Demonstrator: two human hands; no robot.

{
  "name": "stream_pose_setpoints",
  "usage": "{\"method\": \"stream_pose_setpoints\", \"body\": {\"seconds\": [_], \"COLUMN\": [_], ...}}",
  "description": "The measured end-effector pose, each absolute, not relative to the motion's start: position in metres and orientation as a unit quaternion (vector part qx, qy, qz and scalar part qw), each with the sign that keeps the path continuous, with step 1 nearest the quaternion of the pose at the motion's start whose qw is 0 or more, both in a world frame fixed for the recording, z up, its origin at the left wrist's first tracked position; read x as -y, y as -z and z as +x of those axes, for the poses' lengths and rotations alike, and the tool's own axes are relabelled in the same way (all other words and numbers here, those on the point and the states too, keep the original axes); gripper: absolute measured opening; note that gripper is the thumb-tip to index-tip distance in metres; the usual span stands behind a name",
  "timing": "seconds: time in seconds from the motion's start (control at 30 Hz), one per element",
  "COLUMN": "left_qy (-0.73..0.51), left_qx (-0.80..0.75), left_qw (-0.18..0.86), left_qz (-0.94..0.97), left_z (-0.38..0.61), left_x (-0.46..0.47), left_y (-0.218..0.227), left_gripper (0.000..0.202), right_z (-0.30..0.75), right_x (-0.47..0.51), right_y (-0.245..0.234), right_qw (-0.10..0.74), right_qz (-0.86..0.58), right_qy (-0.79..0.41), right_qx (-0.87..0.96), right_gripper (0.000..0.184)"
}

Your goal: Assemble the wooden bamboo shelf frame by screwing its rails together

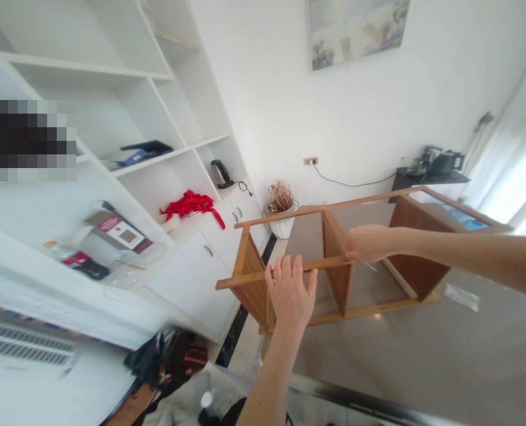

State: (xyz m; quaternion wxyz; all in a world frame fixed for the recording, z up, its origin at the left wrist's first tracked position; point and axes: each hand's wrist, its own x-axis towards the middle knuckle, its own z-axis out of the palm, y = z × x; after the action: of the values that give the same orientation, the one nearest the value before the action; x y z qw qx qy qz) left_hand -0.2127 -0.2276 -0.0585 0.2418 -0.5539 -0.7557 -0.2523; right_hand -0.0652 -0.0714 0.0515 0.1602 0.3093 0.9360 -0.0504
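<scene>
A wooden shelf frame [289,219] with two open compartments stands on the grey floor in the middle of the head view. My left hand [290,291] rests on its near top rail, fingers curled over the rail beside the left side panel. My right hand [369,243] is closed around the same rail where the middle divider [336,260] meets it. A thin pale piece pokes out below the right hand; I cannot make out what it is.
White wall shelving [125,118] and a low cabinet [200,272] fill the left, bearing a kettle [220,173], red cloth [190,205] and boxes. A plant pot [282,207] stands by the wall. A dark side table [426,177] with appliances is far right. Bags lie at bottom left.
</scene>
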Motion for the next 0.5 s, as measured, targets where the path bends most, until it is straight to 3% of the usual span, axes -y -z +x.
{"method": "stream_pose_setpoints", "body": {"seconds": [0.13, 0.3, 0.5], "left_qy": [0.251, 0.252, 0.247], "left_qx": [0.754, 0.755, 0.759], "left_qw": [0.243, 0.24, 0.237], "left_qz": [-0.556, -0.556, -0.554], "left_z": [-0.213, -0.214, -0.212], "left_x": [0.227, 0.227, 0.226], "left_y": [0.059, 0.059, 0.059], "left_gripper": [0.04, 0.04, 0.041], "right_z": [-0.047, -0.031, -0.032], "right_x": [0.071, 0.067, 0.062], "right_y": [-0.064, -0.067, -0.055], "right_qw": [0.131, 0.089, 0.061], "right_qz": [0.248, -0.029, -0.121], "right_qy": [-0.003, -0.127, -0.189], "right_qx": [-0.96, -0.987, -0.973], "right_gripper": [0.032, 0.022, 0.021]}}
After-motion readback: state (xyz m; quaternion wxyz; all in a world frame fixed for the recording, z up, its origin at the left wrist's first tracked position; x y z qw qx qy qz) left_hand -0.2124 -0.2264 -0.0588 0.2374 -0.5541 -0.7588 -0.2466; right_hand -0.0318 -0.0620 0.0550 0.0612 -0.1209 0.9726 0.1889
